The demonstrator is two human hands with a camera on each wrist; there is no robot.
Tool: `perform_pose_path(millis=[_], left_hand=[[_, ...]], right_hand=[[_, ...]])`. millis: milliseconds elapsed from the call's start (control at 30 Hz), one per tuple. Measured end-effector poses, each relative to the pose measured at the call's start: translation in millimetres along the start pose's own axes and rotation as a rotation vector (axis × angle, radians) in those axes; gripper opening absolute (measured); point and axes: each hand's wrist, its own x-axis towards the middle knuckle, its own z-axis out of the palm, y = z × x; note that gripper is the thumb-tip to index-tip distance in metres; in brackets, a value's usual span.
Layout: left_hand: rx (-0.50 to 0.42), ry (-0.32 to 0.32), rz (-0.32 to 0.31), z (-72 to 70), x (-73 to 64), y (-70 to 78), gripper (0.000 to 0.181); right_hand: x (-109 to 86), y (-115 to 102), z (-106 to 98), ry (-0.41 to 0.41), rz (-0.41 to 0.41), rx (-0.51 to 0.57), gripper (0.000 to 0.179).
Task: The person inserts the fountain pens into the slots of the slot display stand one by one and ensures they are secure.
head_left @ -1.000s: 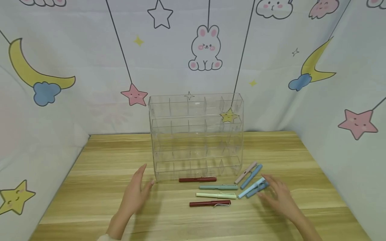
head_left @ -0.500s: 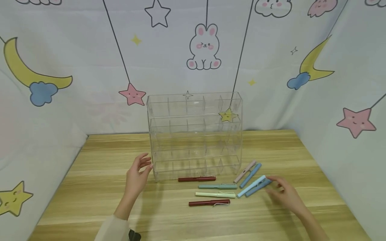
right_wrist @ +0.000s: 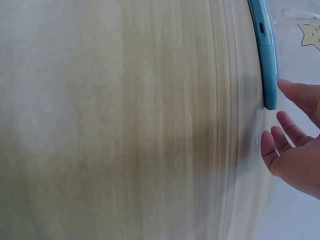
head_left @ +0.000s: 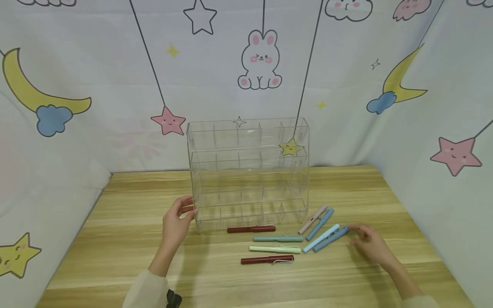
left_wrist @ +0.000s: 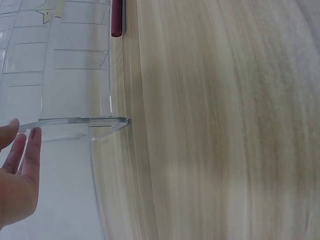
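A clear acrylic rack [head_left: 250, 171] with rows of divided compartments stands at the back of the table. My left hand [head_left: 178, 220] holds its left side panel [left_wrist: 80, 121] near the front edge, thumb on one face and fingers on the other. To the right, my right hand [head_left: 370, 244] is beside the end of a dark blue pen [head_left: 330, 239]. A fingertip is at or very near that pen's end, and the other fingers are loosely bent around nothing. Touching or close alongside the dark blue pen lies a light blue pen [head_left: 321, 238].
Before the rack lie a dark red pen [head_left: 251, 229], a green pen [head_left: 278, 239], a pale yellow pen [head_left: 275, 249] and another dark red pen [head_left: 265, 259]. A pinkish pen [head_left: 313, 219] and a blue pen [head_left: 320, 224] lie near its right corner. Patterned cloth [head_left: 215, 77] hangs behind.
My left hand has moved up to the rack's left side and taken hold of it. My right hand has drawn away to the right; the dark blue pen's end has shifted slightly rightward.
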Motion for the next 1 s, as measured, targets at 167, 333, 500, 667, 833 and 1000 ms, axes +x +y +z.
perform_pose_path(millis=[167, 333, 500, 667, 833, 1000], left_hand=[[-0.015, -0.013, -0.034, -0.3, 0.3, -2.4, 0.036], [-0.023, -0.011, -0.047, -0.2, 0.7, -2.3, 0.035], [-0.017, -0.007, -0.028, 0.5, 1.7, -1.0, 0.034], [-0.007, -0.014, -0.031, 1.1, 1.9, 0.0, 0.033], [-0.017, -0.006, -0.012, 1.6, 2.0, -2.1, 0.033], [-0.015, 0.002, 0.004, 1.8, 2.1, -3.0, 0.032]], right_hand=[[9.2, 3, 0, -0.027, -0.028, 0.002, 0.035], [18.2, 3, 1, -0.049, -0.027, -0.009, 0.033], [23.4, 3, 2, -0.098, -0.018, -0.023, 0.032], [26.1, 6, 4, -0.128, -0.027, -0.02, 0.029], [26.6, 6, 5, -0.147, -0.031, 0.0, 0.026], [26.7, 6, 4, -0.15, -0.058, -0.034, 0.022]])
